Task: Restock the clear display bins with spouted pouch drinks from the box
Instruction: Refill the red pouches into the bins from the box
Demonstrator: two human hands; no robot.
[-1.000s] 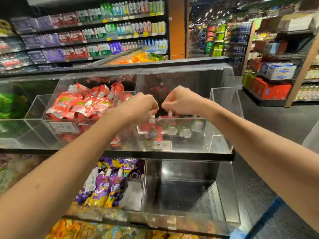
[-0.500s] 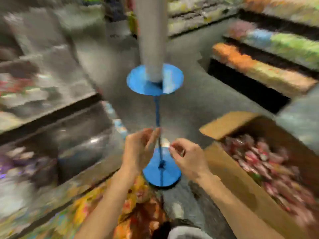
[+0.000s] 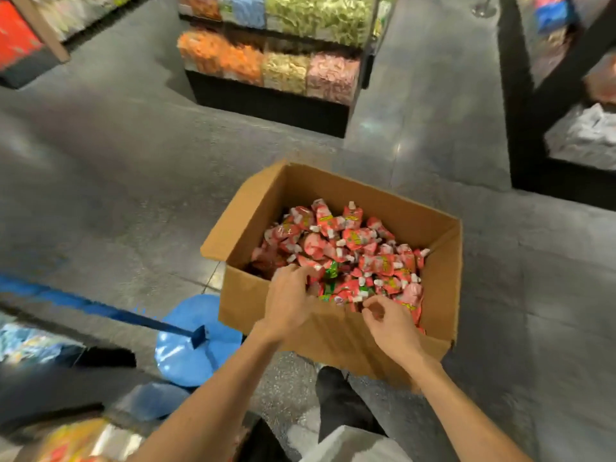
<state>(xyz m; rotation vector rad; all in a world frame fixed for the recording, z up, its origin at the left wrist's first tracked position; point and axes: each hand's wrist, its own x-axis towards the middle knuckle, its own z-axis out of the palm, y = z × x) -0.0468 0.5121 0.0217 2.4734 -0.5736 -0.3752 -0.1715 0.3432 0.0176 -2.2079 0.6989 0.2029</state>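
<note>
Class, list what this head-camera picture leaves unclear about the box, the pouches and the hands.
Head view:
- Left hand fingertips: buried among the spouted pouches, so any grip is hidden.
- Pouch print: too small and blurred to read.
- Depth of the pile: top layer and the cardboard box walls hide it.
- Lower-left goods: blurred, cut by the edge.

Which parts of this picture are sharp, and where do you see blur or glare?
Head view: box and pouches fairly sharp; left hand and right hand slightly soft; lower left corner smeared by motion blur, blue base included; pale glare on the floor beyond the box.
</note>
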